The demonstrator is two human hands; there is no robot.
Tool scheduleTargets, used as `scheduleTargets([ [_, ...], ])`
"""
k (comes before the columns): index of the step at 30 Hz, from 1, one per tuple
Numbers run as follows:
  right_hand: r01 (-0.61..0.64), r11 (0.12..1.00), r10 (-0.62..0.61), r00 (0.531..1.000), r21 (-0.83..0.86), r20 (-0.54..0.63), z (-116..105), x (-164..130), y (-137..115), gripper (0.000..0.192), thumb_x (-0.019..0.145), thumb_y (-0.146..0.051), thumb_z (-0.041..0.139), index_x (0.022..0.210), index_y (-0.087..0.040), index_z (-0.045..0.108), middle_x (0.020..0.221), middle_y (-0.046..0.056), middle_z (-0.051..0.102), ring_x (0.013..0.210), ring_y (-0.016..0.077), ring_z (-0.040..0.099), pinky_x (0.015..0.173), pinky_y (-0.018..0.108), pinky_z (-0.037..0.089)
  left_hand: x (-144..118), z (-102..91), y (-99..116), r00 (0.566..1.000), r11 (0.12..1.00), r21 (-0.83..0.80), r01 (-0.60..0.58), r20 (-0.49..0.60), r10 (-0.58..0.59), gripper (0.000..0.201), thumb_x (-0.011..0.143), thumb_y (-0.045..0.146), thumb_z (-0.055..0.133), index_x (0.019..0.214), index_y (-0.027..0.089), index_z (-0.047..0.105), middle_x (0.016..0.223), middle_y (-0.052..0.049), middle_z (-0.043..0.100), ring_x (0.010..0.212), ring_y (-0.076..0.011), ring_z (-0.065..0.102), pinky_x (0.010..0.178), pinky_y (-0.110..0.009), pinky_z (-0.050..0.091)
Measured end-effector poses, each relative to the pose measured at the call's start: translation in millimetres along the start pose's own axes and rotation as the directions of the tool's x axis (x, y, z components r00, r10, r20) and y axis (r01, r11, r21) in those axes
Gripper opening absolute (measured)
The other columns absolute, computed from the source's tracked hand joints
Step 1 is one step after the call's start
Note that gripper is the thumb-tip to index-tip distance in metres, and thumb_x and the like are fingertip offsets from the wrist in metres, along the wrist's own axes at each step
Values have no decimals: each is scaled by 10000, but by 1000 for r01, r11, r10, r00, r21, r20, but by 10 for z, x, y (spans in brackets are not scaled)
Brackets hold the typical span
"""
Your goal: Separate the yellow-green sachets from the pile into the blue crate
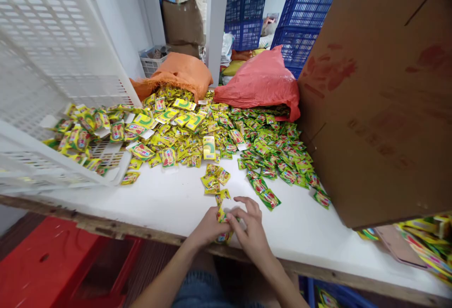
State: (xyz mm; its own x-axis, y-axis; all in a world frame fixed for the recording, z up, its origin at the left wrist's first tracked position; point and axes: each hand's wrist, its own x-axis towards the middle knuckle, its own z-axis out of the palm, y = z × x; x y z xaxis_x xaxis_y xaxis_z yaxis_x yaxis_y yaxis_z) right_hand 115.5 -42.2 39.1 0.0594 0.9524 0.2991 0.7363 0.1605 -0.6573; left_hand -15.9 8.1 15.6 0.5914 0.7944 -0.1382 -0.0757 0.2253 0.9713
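White tabletop (pixel 165 204) ran across the view, with a worn wooden edge along its near side. At that near edge both hands met over a small stack of sachets (pixel 223 225). The left hand (pixel 208 228) had its fingers closed around the stack from the left, and the right hand (pixel 249 228) pinched the same stack from the right, its fingertips pressed on the top packet while one finger stood lifted. Part of the stack hung just past the table's edge, below the hands. Both forearms came up from the bottom of the view and converged, wrists low.

Just beyond the hands lay a small loose cluster of sachets (pixel 213 181), and farther back a wide heap of yellow and green sachets (pixel 226 133) covered the table. A white plastic crate (pixel 52 63) lay tipped on the left, with sachets spilling from it. A large cardboard box (pixel 381 101) leaned in on the right. An orange sack (pixel 180 75) and a red bag (pixel 261 82) sat behind the heap, with blue crates (pixel 303 16) stacked farther back. A red stool (pixel 45 265) stood below the table at left.
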Motion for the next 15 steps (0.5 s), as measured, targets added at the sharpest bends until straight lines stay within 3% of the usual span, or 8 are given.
scheduleTargets([
  [3,-39,997,36,998,60,51,50,-52,-8,182,849,-299,477,784,-228,631,998,71,556,1070,258,434,886,424,361,1,-24,-38,999,999,3,-32,-34,32,278,610,221,684,869,125,646,762,-18,639,721,-158,555,689,-237,428],
  [7,-112,940,141,988,323,-67,95,-121,41,231,829,-298,515,1044,-214,513,997,65,566,982,209,511,858,360,411,-12,-45,-68,996,1000,-9,-13,-88,12,291,606,282,722,819,105,628,709,-17,631,639,-140,548,609,-226,421],
  [9,-146,884,208,974,444,-95,139,-154,84,247,820,-304,530,1038,-202,475,949,55,570,913,185,542,810,317,441,-30,-34,-63,994,999,-19,-40,-105,37,326,610,288,730,852,113,599,748,-25,638,667,-145,564,627,-231,432],
  [13,-161,803,269,957,574,-107,232,-181,166,215,808,-313,552,978,-198,487,857,28,571,806,161,558,729,278,460,-129,-11,-14,986,995,-62,-78,-151,68,584,660,252,703,1145,207,382,879,-34,652,770,-167,611,713,-282,465],
  [15,-156,795,274,954,585,-118,253,-174,192,208,798,-312,569,961,-198,506,835,18,571,778,154,554,713,270,456,-203,-31,25,976,994,-8,-112,-187,109,591,712,248,658,1189,235,310,895,-34,652,812,-171,618,756,-301,463],
])
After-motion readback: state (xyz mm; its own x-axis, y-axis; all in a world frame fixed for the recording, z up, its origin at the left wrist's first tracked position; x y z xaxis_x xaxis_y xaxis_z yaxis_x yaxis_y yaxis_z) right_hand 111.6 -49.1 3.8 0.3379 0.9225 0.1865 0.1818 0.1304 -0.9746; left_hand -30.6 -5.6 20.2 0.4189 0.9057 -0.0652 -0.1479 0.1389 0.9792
